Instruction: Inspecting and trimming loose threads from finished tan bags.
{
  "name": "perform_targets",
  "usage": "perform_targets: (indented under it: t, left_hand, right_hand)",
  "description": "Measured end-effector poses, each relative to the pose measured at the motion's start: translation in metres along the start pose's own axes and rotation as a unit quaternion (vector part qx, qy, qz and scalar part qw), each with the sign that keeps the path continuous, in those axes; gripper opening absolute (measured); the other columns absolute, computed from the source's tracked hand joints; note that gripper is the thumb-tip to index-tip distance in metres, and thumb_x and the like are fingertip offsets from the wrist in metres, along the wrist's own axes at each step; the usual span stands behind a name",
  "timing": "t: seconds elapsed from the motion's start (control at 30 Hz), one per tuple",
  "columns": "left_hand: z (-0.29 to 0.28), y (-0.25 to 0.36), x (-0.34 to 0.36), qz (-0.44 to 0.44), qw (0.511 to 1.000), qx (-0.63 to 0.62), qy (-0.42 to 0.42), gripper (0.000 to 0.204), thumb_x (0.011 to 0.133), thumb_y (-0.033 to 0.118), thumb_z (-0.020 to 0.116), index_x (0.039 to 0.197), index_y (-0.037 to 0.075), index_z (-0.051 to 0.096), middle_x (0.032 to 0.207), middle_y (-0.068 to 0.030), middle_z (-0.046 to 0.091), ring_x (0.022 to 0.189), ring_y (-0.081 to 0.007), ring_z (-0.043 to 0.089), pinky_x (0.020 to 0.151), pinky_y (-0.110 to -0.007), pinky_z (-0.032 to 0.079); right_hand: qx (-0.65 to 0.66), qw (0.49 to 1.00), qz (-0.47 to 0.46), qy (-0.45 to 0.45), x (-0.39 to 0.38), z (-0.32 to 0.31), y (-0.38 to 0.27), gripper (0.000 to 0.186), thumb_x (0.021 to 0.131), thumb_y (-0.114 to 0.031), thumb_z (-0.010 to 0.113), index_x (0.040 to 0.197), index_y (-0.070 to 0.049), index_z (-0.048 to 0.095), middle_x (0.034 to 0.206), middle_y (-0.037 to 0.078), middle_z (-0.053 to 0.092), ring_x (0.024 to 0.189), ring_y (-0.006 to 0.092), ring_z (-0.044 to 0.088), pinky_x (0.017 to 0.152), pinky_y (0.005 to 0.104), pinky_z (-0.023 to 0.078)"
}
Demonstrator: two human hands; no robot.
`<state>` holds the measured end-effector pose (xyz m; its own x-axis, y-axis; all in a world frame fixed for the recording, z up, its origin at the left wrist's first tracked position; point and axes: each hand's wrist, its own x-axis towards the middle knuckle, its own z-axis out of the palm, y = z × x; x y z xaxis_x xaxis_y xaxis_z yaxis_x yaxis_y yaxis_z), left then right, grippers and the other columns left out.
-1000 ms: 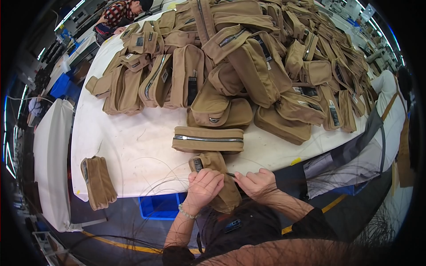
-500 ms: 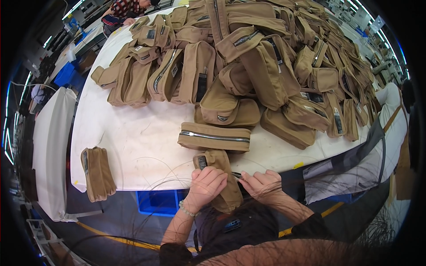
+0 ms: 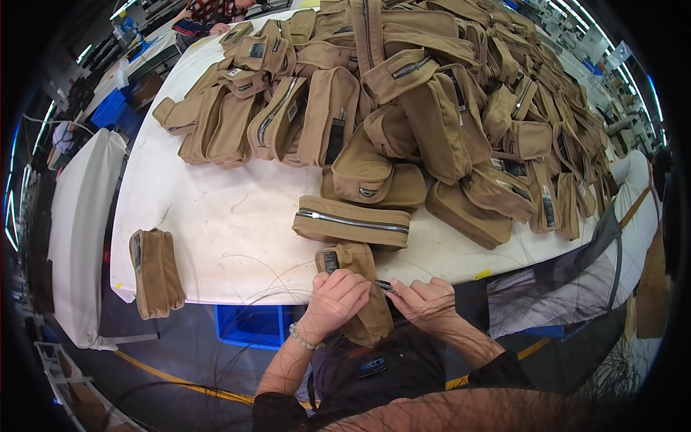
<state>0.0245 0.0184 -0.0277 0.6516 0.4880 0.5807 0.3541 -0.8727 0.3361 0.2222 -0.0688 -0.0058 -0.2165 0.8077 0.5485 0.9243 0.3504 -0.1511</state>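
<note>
While the left hand [image 3: 337, 299] clamps the tan canvas zip pouch [image 3: 358, 288] at the lower centre table edge [image 3: 237, 291], the right hand [image 3: 425, 302] pinches a small dark tool [image 3: 385, 286] against it: seemingly trimming or checking; next calls for steadiness.

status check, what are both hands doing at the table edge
Left hand clamped on tan pouch at table edge. Right hand pinching small dark tool at pouch. Zipped pouch just beyond, apart.

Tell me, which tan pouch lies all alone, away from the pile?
The tan pouch at the table's near-left corner, overhanging the edge; all others are piled or near the hands.
</note>
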Motion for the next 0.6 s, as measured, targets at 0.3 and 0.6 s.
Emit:
perform_targets:
  t: [0.3, 0.6]
  left_hand:
    - [-0.0007, -0.0001, 0.0005, 0.003, 1.000, 0.005, 0.000, 0.022, 0.071, 0.013, 0.074, 0.091, 0.011, 0.066, 0.092, 0.0035, 0.061, 0.088, -0.0130, 0.058, 0.075, -0.030, 0.036]
    - [-0.0003, -0.0008, -0.0008, 0.009, 1.000, 0.010, -0.009, 0.021, 0.072, 0.014, 0.072, 0.092, 0.012, 0.066, 0.092, 0.0041, 0.061, 0.088, -0.0116, 0.058, 0.075, -0.029, 0.035]
  right_hand:
    - [-0.013, 1.000, -0.021, -0.006, 0.0025, 0.0017, -0.0004, 0.022, 0.075, -0.019, 0.075, 0.093, -0.007, 0.069, 0.058, -0.002, 0.043, 0.041, 0.0121, 0.043, 0.045, 0.0272, 0.029]
    - [-0.016, 1.000, -0.022, -0.006, 0.0002, 0.0055, 0.0007, 0.019, 0.075, -0.017, 0.074, 0.091, -0.007, 0.069, 0.057, -0.003, 0.043, 0.041, 0.0117, 0.042, 0.045, 0.0271, 0.029]
